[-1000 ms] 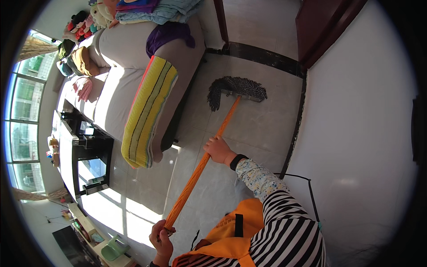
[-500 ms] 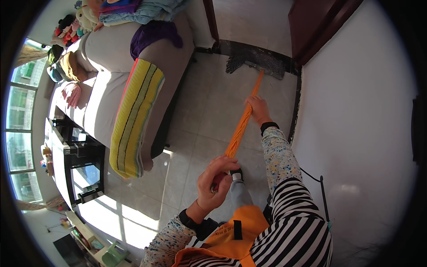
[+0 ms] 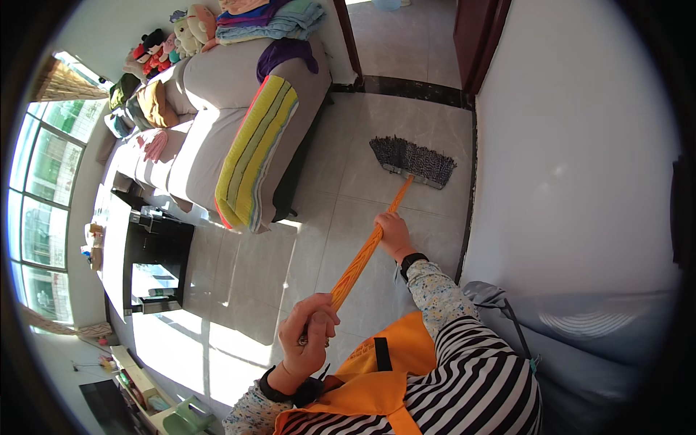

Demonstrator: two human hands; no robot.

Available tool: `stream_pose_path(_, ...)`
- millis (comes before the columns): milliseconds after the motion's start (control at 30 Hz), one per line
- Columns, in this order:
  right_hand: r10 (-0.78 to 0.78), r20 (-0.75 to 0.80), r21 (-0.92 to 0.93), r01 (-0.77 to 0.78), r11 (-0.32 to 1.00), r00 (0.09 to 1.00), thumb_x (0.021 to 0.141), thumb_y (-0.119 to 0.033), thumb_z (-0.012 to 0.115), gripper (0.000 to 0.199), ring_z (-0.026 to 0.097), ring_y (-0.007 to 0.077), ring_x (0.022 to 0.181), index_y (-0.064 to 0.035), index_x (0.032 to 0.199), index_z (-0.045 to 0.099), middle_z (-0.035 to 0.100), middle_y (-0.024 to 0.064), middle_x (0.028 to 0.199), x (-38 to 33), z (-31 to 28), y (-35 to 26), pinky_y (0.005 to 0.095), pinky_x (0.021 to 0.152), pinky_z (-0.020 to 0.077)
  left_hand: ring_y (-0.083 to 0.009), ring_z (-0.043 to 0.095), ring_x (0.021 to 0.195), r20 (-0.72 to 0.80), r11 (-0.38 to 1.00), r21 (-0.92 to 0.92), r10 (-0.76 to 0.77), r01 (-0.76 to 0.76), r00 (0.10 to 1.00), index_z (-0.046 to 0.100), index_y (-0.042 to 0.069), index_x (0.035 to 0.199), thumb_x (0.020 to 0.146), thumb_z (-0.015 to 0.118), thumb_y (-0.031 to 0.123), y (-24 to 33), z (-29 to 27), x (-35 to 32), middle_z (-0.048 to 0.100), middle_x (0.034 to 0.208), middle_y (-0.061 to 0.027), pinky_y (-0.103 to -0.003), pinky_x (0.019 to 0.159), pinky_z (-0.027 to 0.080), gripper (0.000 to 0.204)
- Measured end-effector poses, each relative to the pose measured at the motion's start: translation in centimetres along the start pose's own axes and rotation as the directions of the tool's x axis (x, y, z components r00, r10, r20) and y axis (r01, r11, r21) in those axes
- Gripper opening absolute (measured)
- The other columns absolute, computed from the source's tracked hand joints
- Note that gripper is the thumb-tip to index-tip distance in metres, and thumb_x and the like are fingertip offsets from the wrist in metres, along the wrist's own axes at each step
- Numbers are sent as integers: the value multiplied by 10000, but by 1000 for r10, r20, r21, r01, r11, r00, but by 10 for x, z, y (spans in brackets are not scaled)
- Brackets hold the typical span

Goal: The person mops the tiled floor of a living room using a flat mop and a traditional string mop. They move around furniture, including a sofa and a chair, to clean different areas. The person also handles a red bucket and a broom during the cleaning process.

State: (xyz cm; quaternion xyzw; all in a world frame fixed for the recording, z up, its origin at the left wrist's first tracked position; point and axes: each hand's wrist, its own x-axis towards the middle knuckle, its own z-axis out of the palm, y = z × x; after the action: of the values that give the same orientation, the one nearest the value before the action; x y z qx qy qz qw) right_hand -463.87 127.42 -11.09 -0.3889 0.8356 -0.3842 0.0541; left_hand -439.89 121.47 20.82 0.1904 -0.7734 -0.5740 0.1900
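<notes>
A mop with an orange, wood-grained handle (image 3: pixel 357 267) slants across the grey floor. Its dark grey shaggy head (image 3: pixel 420 161) lies flat on the tiles, a little short of the doorway. Around the handle's upper end my left hand (image 3: pixel 307 335) is closed, close to my body. Farther down the shaft my right hand (image 3: pixel 395 236) wraps round it, with the arm stretched forward. The very end of the handle is mostly hidden by my left fingers.
A grey sofa (image 3: pixel 225 76) with a striped yellow cover (image 3: pixel 254 156) stands at the left. Beyond the mop lies a dark threshold (image 3: pixel 413 90) with a dark red door (image 3: pixel 478 43). A white wall (image 3: pixel 573 167) runs along the right. A black table (image 3: pixel 156 250) stands by the windows.
The mop head has come back from the dark threshold toward me, its strands now trailing toward the doorway. Both hands have drawn back and left with the handle.
</notes>
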Motion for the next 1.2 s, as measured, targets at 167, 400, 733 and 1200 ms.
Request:
stream_pose_path(167, 3, 106, 128, -17, 992, 994, 802, -160, 657, 103, 605, 336, 911, -69, 792, 612, 658, 99, 835, -115, -15, -104, 449, 766, 496, -98, 563, 562, 39, 986, 139, 90, -94, 995, 592, -23, 1136, 1010, 367, 22, 88, -28, -92, 568, 616, -37, -231, 602, 474, 262)
stream_pose_path(400, -41, 312, 288, -53, 956, 949, 773, -163, 669, 93, 617, 325, 913, -76, 793, 641, 662, 91, 796, -223, -38, -207, 446, 761, 511, -107, 533, 496, -6, 974, 122, 193, -191, 981, 542, -55, 1176, 1040, 433, 154, 163, -41, -144, 573, 601, -45, -244, 502, 447, 273)
stream_pose_path(733, -220, 461, 411, 13, 912, 860, 693, -211, 751, 200, 637, 319, 788, -102, 773, 604, 638, 81, 742, -295, -18, -231, 450, 725, 499, -50, 391, 425, -344, 998, 6, 64, -66, 937, 551, -21, 1211, 1027, 555, 234, 160, -51, -140, 474, 531, 22, -221, 427, 301, 315)
stream_pose_path(1200, -397, 83, 216, 372, 903, 914, 780, -113, 738, 220, 568, 291, 762, -88, 724, 527, 591, 58, 714, -182, -107, -202, 403, 682, 482, -104, 495, 470, -475, 862, 22, 455, -506, 754, 436, 38, 1266, 1007, 607, 241, 169, -42, -222, 508, 566, 24, -257, 503, 450, 371)
